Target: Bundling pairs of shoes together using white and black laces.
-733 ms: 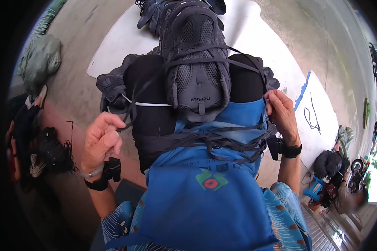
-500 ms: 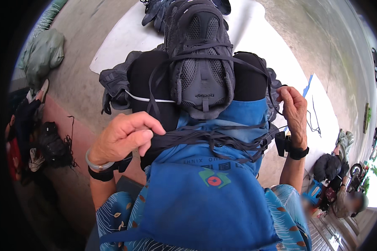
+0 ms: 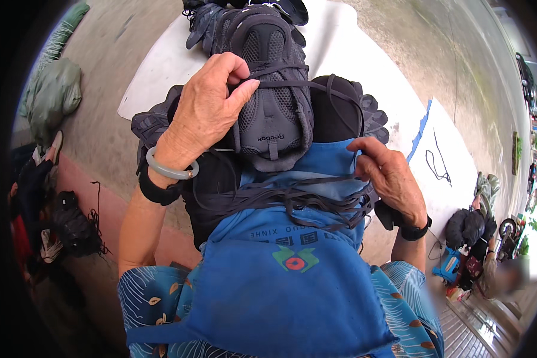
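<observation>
A dark grey mesh sneaker (image 3: 272,122) lies between my knees, its tongue end toward me. A flat grey shoelace (image 3: 289,84) runs across the sneaker. Over the left side of the sneaker, my left hand (image 3: 212,98) is closed, thumb and forefinger pinching this lace. The lace loops down over my right knee to my right hand (image 3: 391,179), whose curled fingers are closed on it beside the knee. Across my lap, on a blue apron (image 3: 280,292), rests a bundle of loose grey laces (image 3: 322,200).
More dark shoes (image 3: 206,27) sit beyond the sneaker on a white sheet (image 3: 334,42). Other grey shoes flank my knees. A loose dark lace (image 3: 438,164) lies on the sheet at right. Green sacks (image 3: 53,98) and a black bundle (image 3: 74,224) are at left; a person sits at far right.
My left hand has risen from the lap laces to the sneaker and taken hold of the lace there. My right hand has come down and inward beside the knee.
</observation>
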The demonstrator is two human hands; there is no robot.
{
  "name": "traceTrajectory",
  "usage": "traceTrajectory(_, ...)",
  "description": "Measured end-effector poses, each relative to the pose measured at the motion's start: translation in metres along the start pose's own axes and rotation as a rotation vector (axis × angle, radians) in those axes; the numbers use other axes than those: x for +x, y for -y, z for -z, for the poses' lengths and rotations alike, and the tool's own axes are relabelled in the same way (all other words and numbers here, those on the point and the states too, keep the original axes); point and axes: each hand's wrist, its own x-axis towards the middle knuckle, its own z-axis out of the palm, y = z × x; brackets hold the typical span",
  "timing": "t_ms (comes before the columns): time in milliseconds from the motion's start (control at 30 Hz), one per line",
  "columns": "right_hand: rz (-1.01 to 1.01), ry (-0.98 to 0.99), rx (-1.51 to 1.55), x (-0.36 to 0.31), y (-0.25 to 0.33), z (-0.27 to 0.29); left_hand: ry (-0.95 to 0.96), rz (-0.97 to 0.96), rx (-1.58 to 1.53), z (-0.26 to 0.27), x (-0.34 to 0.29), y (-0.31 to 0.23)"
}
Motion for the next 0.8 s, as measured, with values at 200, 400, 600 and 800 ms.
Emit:
traceTrajectory(200,0.103,-0.368,-0.243,0.019,-0.02,0.016,0.089,0.207,-0.235,0.003,0.0,0.004)
traceTrajectory(400,0.209,-0.525,-0.113,0.075,-0.013,-0.01,0.492,0.381,-0.136,0.036,-0.015,-0.018)
traceTrajectory(600,0.422,-0.616,-0.435,0.1,-0.014,-0.018,0.247,0.385,-0.164,0.028,-0.039,0.003)
traceTrajectory(800,0.527,-0.597,-0.507,0.096,-0.006,-0.029,0.101,0.139,-0.129,0.003,0.003,-0.023)
